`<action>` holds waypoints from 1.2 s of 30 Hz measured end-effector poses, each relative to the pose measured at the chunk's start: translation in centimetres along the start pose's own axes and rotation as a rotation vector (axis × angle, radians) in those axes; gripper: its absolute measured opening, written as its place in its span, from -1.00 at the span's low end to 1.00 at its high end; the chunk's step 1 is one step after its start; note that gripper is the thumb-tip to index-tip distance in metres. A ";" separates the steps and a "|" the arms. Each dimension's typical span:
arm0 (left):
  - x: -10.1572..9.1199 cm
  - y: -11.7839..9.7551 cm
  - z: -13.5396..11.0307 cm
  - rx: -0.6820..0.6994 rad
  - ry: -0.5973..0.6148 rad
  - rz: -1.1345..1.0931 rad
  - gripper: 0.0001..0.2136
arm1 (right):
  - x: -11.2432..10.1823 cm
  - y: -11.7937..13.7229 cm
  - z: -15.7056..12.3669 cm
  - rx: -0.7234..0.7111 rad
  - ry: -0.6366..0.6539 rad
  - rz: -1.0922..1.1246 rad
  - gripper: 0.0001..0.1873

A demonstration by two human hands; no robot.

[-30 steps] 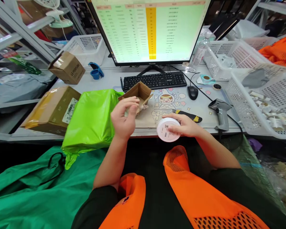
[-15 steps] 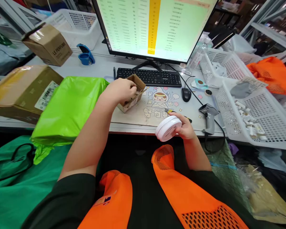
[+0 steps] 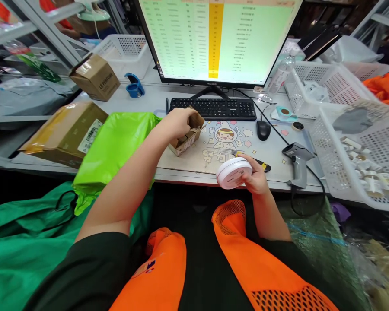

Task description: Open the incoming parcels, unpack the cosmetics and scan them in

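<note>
My left hand (image 3: 180, 123) is at a small open cardboard box (image 3: 185, 143) on the desk mat, fingers curled over its near left wall. The thumb is hidden, and brown cardboard shows inside the box. My right hand (image 3: 256, 175) holds a round, flat white tub (image 3: 232, 173) tilted in front of the desk's edge. Small print is visible on the face turned toward me. Behind the right hand lies a yellow and black utility knife (image 3: 265, 166) on the mat, partly covered by the fingers.
A monitor (image 3: 214, 39), keyboard (image 3: 214, 108) and mouse (image 3: 263, 130) stand at the back. To the right are a barcode scanner (image 3: 298, 164) and white baskets (image 3: 335, 172). A lime green bag (image 3: 116, 147) and cardboard cartons (image 3: 95, 77) occupy the left; a blue tape dispenser (image 3: 135, 86) sits behind.
The view has swung a little left, so the desk things appear farther right. The white tub has tipped slightly, showing more of its printed face. My left hand stays at the box.
</note>
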State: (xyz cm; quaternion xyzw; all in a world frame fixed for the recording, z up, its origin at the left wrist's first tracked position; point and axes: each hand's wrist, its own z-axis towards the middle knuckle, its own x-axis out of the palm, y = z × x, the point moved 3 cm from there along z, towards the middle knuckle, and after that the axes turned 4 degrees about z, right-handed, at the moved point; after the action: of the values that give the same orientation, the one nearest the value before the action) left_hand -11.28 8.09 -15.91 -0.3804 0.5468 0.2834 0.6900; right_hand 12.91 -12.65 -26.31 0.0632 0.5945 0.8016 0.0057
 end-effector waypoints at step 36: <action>12.8 -12.7 -14.2 -0.579 -0.175 -2.041 -0.49 | 8.5 -2.1 -2.2 -0.381 -0.081 -0.595 -0.42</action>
State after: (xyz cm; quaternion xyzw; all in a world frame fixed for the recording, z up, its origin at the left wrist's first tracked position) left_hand -5.62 -11.03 -27.18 -0.7867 -0.1706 -0.2837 0.5211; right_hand 4.13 -13.37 -28.13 -0.0833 0.4262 0.8580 0.2743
